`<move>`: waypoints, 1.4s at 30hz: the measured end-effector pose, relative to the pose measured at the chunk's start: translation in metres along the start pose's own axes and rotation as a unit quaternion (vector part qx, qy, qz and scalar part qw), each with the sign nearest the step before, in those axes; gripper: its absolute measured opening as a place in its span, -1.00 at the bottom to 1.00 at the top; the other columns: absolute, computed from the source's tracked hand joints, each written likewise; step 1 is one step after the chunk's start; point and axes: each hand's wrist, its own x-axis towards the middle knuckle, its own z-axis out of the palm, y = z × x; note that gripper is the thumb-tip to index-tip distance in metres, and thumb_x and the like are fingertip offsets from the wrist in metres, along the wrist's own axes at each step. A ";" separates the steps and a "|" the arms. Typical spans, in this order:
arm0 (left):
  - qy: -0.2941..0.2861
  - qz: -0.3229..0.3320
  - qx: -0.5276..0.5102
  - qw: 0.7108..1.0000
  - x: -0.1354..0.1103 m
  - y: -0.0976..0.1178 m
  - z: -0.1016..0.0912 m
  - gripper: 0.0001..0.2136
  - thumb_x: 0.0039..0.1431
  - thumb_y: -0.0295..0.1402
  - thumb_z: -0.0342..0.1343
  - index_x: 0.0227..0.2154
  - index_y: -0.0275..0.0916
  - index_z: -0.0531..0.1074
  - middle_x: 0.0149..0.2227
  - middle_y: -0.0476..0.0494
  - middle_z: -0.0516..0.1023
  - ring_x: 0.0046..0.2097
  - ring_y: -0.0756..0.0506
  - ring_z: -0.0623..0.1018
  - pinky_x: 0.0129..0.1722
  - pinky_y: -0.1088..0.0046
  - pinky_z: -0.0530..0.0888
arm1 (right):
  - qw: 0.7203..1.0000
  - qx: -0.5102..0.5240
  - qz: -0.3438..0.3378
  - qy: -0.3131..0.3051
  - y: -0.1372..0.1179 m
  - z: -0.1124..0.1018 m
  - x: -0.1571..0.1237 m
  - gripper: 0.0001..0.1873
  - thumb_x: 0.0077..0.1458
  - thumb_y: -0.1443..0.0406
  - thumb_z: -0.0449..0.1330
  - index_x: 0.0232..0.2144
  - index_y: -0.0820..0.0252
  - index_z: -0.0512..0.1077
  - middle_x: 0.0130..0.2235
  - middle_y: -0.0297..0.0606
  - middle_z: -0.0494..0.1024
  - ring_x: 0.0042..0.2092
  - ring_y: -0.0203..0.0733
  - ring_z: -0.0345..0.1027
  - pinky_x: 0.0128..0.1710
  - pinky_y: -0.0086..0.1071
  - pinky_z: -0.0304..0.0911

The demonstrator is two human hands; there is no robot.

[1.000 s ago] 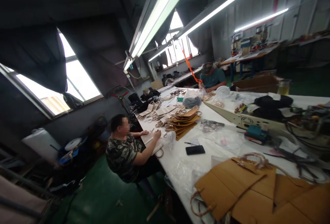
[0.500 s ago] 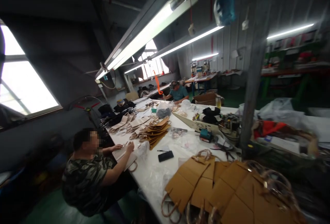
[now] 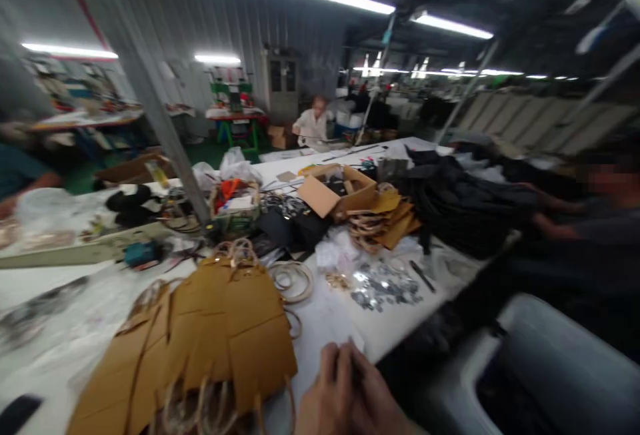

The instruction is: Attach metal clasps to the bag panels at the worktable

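Both of my hands show at the bottom edge, blurred and pressed close together: my left hand (image 3: 325,401) and my right hand (image 3: 375,395). Their fingertips meet over the white table (image 3: 330,315), near a small pale scrap. Whether they pinch anything cannot be made out. Just left of them lies a fan of tan leather bag panels (image 3: 220,328) with looped handles. Beyond them are coiled cord rings (image 3: 293,278) and a scatter of small metal fittings (image 3: 385,285).
An open cardboard box (image 3: 335,191), a stack of tan panels (image 3: 383,221) and black bags (image 3: 465,201) lie farther back. A grey pole (image 3: 165,128) rises from the table. A co-worker (image 3: 590,221) sits at right above a grey bin (image 3: 540,368).
My view has swung sharply to the right, away from the seated person in camouflage. My hands have come into view at the bottom edge.
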 end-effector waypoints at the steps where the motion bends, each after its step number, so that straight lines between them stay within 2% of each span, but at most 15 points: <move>1: 0.016 0.022 0.023 0.999 0.006 -0.005 0.010 -0.41 0.27 -0.65 0.02 0.32 -0.08 0.27 0.20 -0.23 0.49 -0.17 -0.10 0.72 -0.29 0.55 0.66 | 0.998 0.052 0.016 0.012 -0.006 -0.005 0.005 -0.61 -0.16 0.20 0.61 -0.37 0.28 0.57 -0.28 -0.17 0.67 -0.23 -0.07 0.56 -0.23 -0.30 0.50; 3: 0.044 0.078 0.056 0.994 0.014 -0.014 0.027 -0.40 0.27 -0.66 -0.02 0.34 -0.15 0.24 0.24 -0.25 0.48 -0.03 -0.11 0.69 -0.18 0.58 0.66 | 0.991 0.129 0.021 0.038 -0.015 -0.011 0.019 -0.64 -0.18 0.29 0.61 -0.40 0.32 0.56 -0.30 -0.16 0.68 -0.23 -0.13 0.57 -0.24 -0.39 0.48; 6: 0.085 0.158 0.082 0.980 0.030 -0.016 0.045 -0.39 0.24 -0.66 -0.08 0.34 -0.22 0.23 0.32 -0.29 0.41 0.23 -0.16 0.54 0.08 0.46 0.60 | 0.985 0.156 0.027 0.064 -0.034 -0.019 0.040 -0.71 -0.10 0.33 0.57 -0.44 0.31 0.54 -0.41 -0.27 0.64 -0.33 -0.27 0.54 -0.29 -0.52 0.44; 9: 0.106 0.188 0.090 0.972 0.058 -0.002 0.058 -0.38 0.22 -0.64 -0.09 0.35 -0.29 0.23 0.36 -0.33 0.34 0.31 -0.21 0.45 0.18 0.34 0.54 | 0.986 0.142 0.050 0.075 -0.068 -0.029 0.059 -0.72 0.00 0.27 0.54 -0.47 0.28 0.52 -0.46 -0.29 0.60 -0.37 -0.27 0.52 -0.29 -0.49 0.46; 11: 0.099 0.186 0.075 0.975 0.080 0.010 0.069 -0.41 0.25 -0.61 -0.08 0.36 -0.30 0.24 0.38 -0.34 0.31 0.34 -0.23 0.41 0.20 0.32 0.53 | 0.986 0.132 0.059 0.085 -0.095 -0.039 0.073 -0.73 0.04 0.25 0.52 -0.47 0.24 0.52 -0.46 -0.30 0.59 -0.36 -0.25 0.52 -0.25 -0.45 0.49; 13: 0.092 0.159 0.044 0.982 0.100 0.022 0.081 -0.44 0.31 -0.59 -0.09 0.36 -0.27 0.24 0.40 -0.33 0.28 0.36 -0.21 0.38 0.21 0.35 0.52 | 0.985 0.120 0.059 0.105 -0.122 -0.053 0.088 -0.75 0.05 0.25 0.52 -0.43 0.24 0.53 -0.45 -0.30 0.59 -0.36 -0.25 0.52 -0.26 -0.43 0.50; 16: 0.081 0.073 -0.019 0.994 0.116 0.029 0.103 -0.49 0.40 -0.54 -0.07 0.37 -0.23 0.21 0.39 -0.32 0.30 0.35 -0.14 0.39 0.23 0.38 0.51 | 0.984 0.088 0.042 0.147 -0.158 -0.082 0.108 -0.76 0.05 0.29 0.52 -0.37 0.29 0.54 -0.44 -0.28 0.58 -0.38 -0.26 0.51 -0.35 -0.47 0.49; 19: 0.080 -0.047 -0.080 0.992 0.114 0.023 0.127 -0.59 0.45 -0.43 -0.03 0.30 -0.15 0.28 0.24 -0.25 0.49 0.24 -0.13 0.53 0.18 0.32 0.57 | 0.979 0.045 0.018 0.199 -0.188 -0.120 0.121 -0.77 0.05 0.34 0.51 -0.34 0.32 0.55 -0.41 -0.26 0.58 -0.35 -0.26 0.51 -0.45 -0.57 0.43; 23: 0.030 -0.164 -0.143 0.976 0.096 -0.001 0.167 -0.74 0.48 -0.32 -0.01 0.12 -0.13 0.43 0.04 -0.19 0.62 0.06 -0.16 0.64 0.06 0.23 0.65 | 0.965 -0.016 -0.012 0.260 -0.219 -0.173 0.126 -0.78 0.04 0.37 0.51 -0.31 0.33 0.55 -0.38 -0.27 0.59 -0.37 -0.29 0.50 -0.52 -0.61 0.39; 26: 0.002 -0.187 -0.160 0.969 0.098 -0.018 0.213 -0.74 0.46 -0.32 0.00 0.11 -0.19 0.43 0.02 -0.23 0.61 0.04 -0.19 0.65 0.04 0.17 0.65 | 0.956 -0.049 -0.038 0.286 -0.232 -0.205 0.123 -0.75 0.00 0.37 0.52 -0.30 0.36 0.56 -0.35 -0.23 0.60 -0.38 -0.28 0.49 -0.53 -0.60 0.39; 29: 0.007 -0.141 -0.163 0.976 0.125 -0.019 0.265 -0.57 0.43 -0.37 0.03 0.31 -0.29 0.24 0.24 -0.41 0.45 0.25 -0.27 0.50 0.20 0.05 0.54 | 0.950 -0.066 -0.062 0.299 -0.237 -0.226 0.120 -0.69 -0.04 0.36 0.55 -0.28 0.40 0.57 -0.33 -0.19 0.60 -0.37 -0.25 0.50 -0.52 -0.58 0.42; 32: 0.041 -0.115 -0.165 0.979 0.165 -0.004 0.308 -0.38 0.41 -0.43 0.02 0.43 -0.40 -0.05 0.42 -0.57 0.11 0.44 -0.36 0.20 0.32 -0.05 0.39 | 0.947 -0.064 -0.083 0.304 -0.237 -0.239 0.118 -0.68 -0.03 0.35 0.55 -0.25 0.40 0.58 -0.31 -0.18 0.59 -0.34 -0.26 0.49 -0.48 -0.57 0.45; 35: 0.070 -0.120 -0.159 0.977 0.197 0.017 0.338 -0.32 0.39 -0.48 0.01 0.45 -0.46 -0.16 0.47 -0.63 -0.08 0.49 -0.45 -0.02 0.36 -0.17 0.29 | 0.946 -0.054 -0.094 0.306 -0.237 -0.246 0.119 -0.73 0.03 0.37 0.51 -0.24 0.37 0.57 -0.29 -0.20 0.58 -0.31 -0.29 0.48 -0.41 -0.58 0.48; 38: 0.076 -0.121 -0.140 0.980 0.216 0.037 0.361 -0.32 0.34 -0.54 -0.01 0.44 -0.54 -0.13 0.48 -0.65 -0.14 0.51 -0.47 -0.15 0.38 -0.20 0.25 | 0.946 -0.022 -0.097 0.307 -0.239 -0.250 0.119 -0.78 0.05 0.43 0.46 -0.24 0.34 0.55 -0.26 -0.22 0.56 -0.28 -0.31 0.47 -0.39 -0.58 0.50; 42: 0.045 -0.087 -0.090 0.991 0.242 0.063 0.398 -0.34 0.28 -0.52 0.05 0.39 -0.62 0.03 0.48 -0.63 -0.09 0.51 -0.46 -0.13 0.39 -0.10 0.28 | 0.940 0.055 -0.113 0.317 -0.253 -0.253 0.120 -0.69 -0.02 0.53 0.43 -0.20 0.33 0.51 -0.22 -0.19 0.53 -0.29 -0.28 0.45 -0.44 -0.54 0.51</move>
